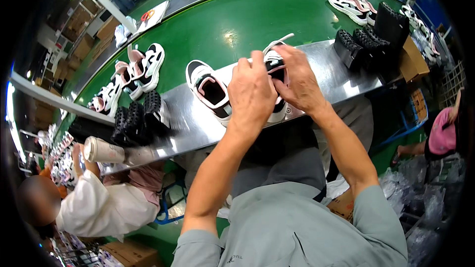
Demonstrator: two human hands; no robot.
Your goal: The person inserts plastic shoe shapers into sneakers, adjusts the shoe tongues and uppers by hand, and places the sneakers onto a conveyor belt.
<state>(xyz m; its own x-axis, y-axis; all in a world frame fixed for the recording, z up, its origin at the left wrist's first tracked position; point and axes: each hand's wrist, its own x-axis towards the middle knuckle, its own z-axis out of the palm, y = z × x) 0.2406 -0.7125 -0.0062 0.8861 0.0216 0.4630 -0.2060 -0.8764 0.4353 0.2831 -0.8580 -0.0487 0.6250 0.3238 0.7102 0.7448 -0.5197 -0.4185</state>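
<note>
A white and black sneaker with a pink lining [278, 73] stands on the metal ledge in front of me, partly hidden by both hands. A white lace or strap sticks up past its toe. My left hand [251, 89] is closed at the shoe's left side, with its fingertips hidden. On the other side, my right hand [299, 81] curls its fingers over the front of the opening, its thumb near the collar. Just left of my left hand stands a matching sneaker [212, 91], its toe pointing away, touched by neither hand.
A metal ledge [190, 123] borders the green conveyor belt [222, 29]. More sneakers [143, 66] stand left, others [349, 6] far right. Black ridged blocks [363, 42] sit right. At left are a pale cup [103, 150] and a seated co-worker [109, 200]. Orange scissors [147, 16] lie beyond.
</note>
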